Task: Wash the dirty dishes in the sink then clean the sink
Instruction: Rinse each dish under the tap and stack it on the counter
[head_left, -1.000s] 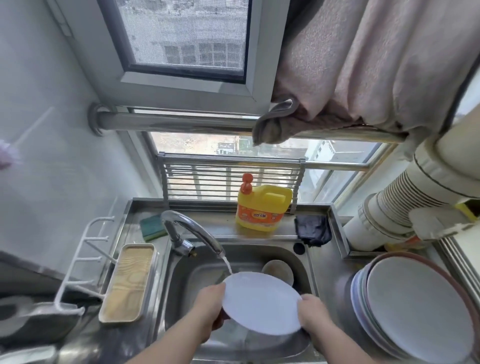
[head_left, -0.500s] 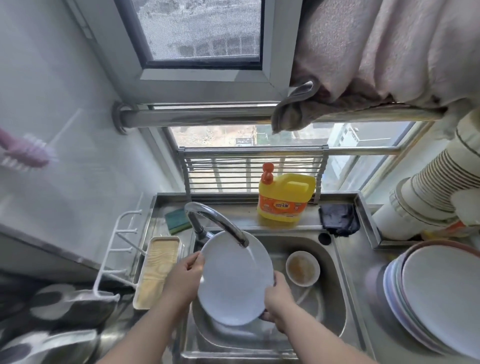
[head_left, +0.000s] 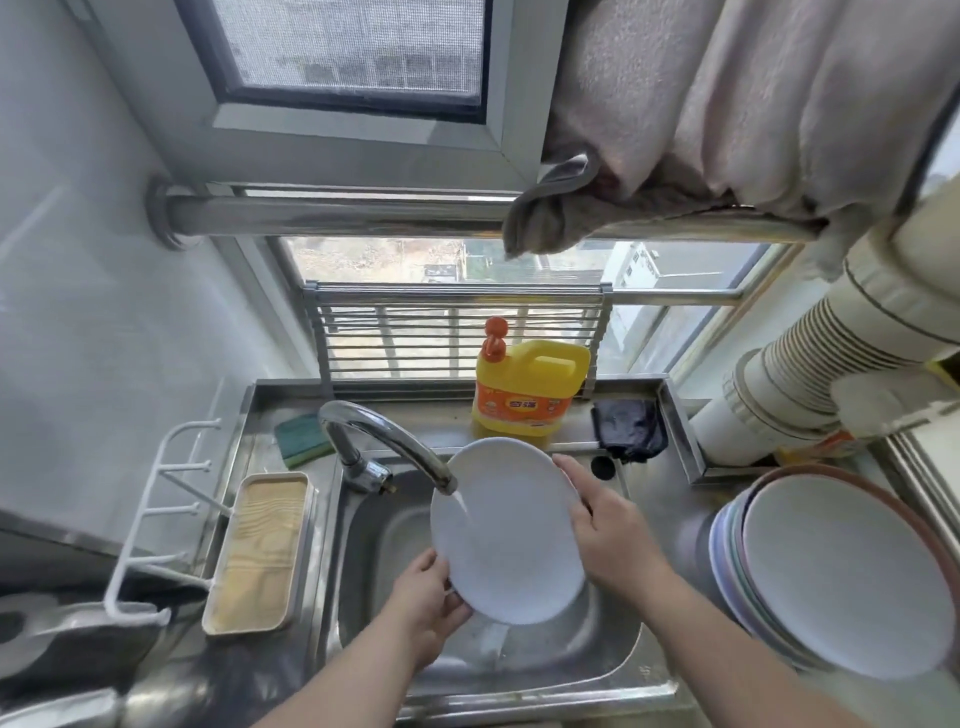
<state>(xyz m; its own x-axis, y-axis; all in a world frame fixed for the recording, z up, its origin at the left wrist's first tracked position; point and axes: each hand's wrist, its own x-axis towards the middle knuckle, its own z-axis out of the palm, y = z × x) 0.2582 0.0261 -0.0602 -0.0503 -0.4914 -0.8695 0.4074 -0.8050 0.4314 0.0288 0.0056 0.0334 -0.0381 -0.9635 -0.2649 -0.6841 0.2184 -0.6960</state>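
Note:
A white plate (head_left: 511, 525) is tilted up over the steel sink (head_left: 597, 654), under the running tap (head_left: 389, 441). Water runs down its left side and off its lower edge. My left hand (head_left: 428, 603) grips the plate's lower left rim. My right hand (head_left: 602, 525) holds the right rim, fingers lying over the plate's face. The small bowl seen earlier in the sink is hidden behind the plate.
A stack of plates (head_left: 841, 577) sits on the counter to the right. A yellow detergent bottle (head_left: 524, 389), a green sponge (head_left: 301, 439) and a dark cloth (head_left: 631, 428) lie behind the sink. A beige tray (head_left: 260, 551) and white rack (head_left: 161, 519) stand to the left.
The plate has been turned and shifted right under the tap. My left hand slid from the upper left rim to the lower left; my right hand moved up the right rim.

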